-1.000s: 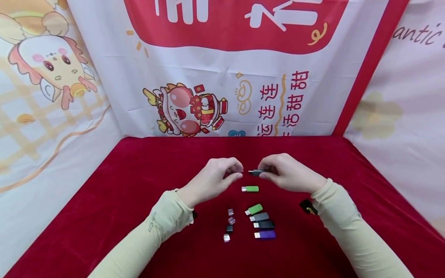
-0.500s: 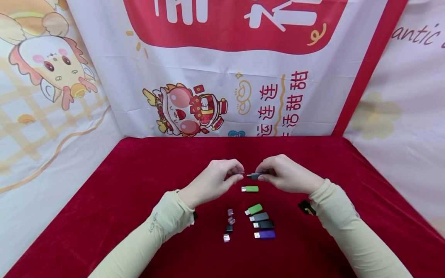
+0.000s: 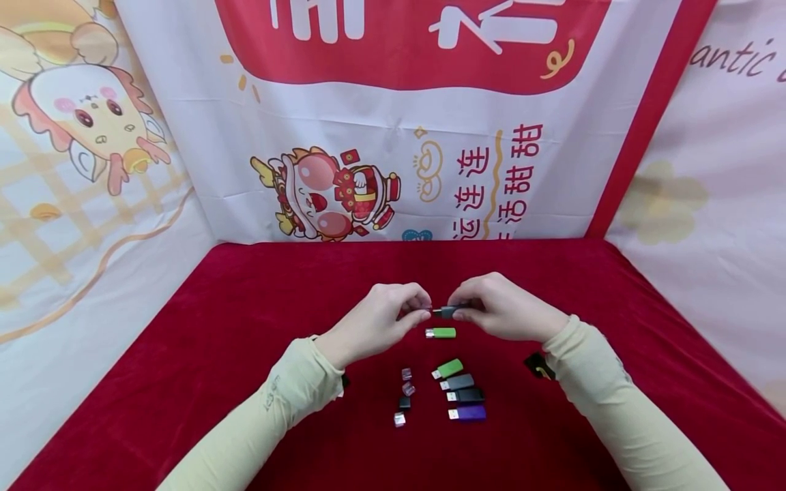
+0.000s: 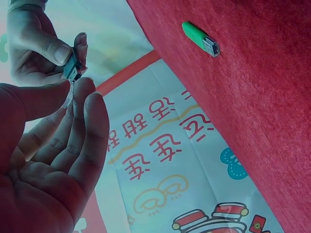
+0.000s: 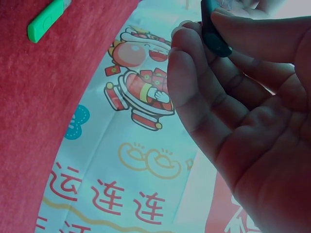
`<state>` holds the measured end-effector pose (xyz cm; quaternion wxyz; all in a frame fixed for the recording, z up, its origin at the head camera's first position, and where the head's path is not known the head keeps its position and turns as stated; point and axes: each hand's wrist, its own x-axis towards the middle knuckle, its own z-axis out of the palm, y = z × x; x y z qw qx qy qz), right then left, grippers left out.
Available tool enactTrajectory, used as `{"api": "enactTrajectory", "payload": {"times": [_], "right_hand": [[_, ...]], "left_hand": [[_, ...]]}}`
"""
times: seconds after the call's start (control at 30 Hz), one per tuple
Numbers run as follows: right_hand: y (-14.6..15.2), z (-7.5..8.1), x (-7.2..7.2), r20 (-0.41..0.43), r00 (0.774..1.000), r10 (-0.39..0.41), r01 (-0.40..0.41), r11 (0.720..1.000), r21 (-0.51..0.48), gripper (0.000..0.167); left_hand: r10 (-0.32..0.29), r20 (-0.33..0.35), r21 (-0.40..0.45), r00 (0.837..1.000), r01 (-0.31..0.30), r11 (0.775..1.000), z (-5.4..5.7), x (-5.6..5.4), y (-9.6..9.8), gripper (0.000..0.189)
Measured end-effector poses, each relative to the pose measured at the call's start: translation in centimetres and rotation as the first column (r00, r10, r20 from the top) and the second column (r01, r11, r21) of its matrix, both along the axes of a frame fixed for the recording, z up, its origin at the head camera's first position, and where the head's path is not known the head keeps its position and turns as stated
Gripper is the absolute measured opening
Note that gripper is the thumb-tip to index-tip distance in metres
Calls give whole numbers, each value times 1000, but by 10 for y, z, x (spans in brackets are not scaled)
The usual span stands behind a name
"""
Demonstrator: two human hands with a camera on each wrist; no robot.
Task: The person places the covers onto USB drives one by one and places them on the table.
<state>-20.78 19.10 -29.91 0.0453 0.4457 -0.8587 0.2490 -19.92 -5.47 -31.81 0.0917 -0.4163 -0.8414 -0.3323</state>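
My right hand (image 3: 503,307) pinches a dark grey USB flash drive (image 3: 450,311) between thumb and fingers, its metal plug pointing left. Facing it, my left hand (image 3: 389,314) pinches a small clear cap (image 4: 68,101), mostly covered by the fingertips. The left wrist view shows the plug's tip right at the cap's opening. Just below the hands on the red cloth lies a green flash drive (image 3: 443,333) with a clear cap on its plug end.
Nearer lie uncapped drives: green (image 3: 451,368), grey (image 3: 459,382), black (image 3: 469,395) and purple (image 3: 471,412). Left of them are clear caps (image 3: 406,374) and a black cap (image 3: 404,403). A black item with yellow marking (image 3: 538,366) shows beside the right sleeve.
The right hand has shifted slightly left, bringing the grey drive's plug up to the cap in the left hand. The drives and caps on the cloth stay put.
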Motion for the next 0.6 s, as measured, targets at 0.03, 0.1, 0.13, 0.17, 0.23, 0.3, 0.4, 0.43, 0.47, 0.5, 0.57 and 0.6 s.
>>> {"api": "enactTrajectory", "payload": {"times": [0.03,0.1,0.13,0.17,0.23,0.3,0.4,0.43,0.47,0.5,0.57,0.6], "right_hand": [[0,0,0,1,1000,-1,1,1000,0,14],[-1,0,0,4,1000,-2,2,1000,0,14],[-2,-1,0,5,1000,-3,3,1000,0,14],[-2,-1,0,5,1000,-5,5,1000,1,14],[-3,0,1,7,1000,-8,8,1000,2,14],[-3,0,1,9,1000,-11,11,1000,4,14],[-3,0,1,13,1000,-13,13,1000,6,14],[-3,0,1,13,1000,-11,11,1000,6,14],[-3,0,2,13,1000,-9,9,1000,5,14],[-4,0,2,12,1000,-7,7,1000,4,14],[-4,0,2,9,1000,-1,1,1000,2,14],[-4,0,2,8,1000,2,-2,1000,1,14]], "left_hand": [[-2,3,1,1000,2,1000,0,0,0,12],[-3,7,-1,1000,3,1000,0,1,0,12],[-3,7,-1,1000,3,1000,0,0,0,12],[-4,7,-2,1000,4,1000,0,0,0,12],[-4,6,-5,1000,4,1000,-1,0,0,13],[-2,4,-9,1000,2,1000,-1,0,1,13],[-3,4,-13,1000,3,1000,-2,0,1,13],[-3,3,-14,1000,4,1000,-2,0,1,13],[-2,0,-17,1000,2,1000,-2,0,1,13],[-2,0,-18,1000,2,1000,-3,0,1,12],[-2,-1,-20,1000,2,1000,-3,0,1,12],[-1,-1,-21,1000,1,1000,-3,0,1,12]]}}
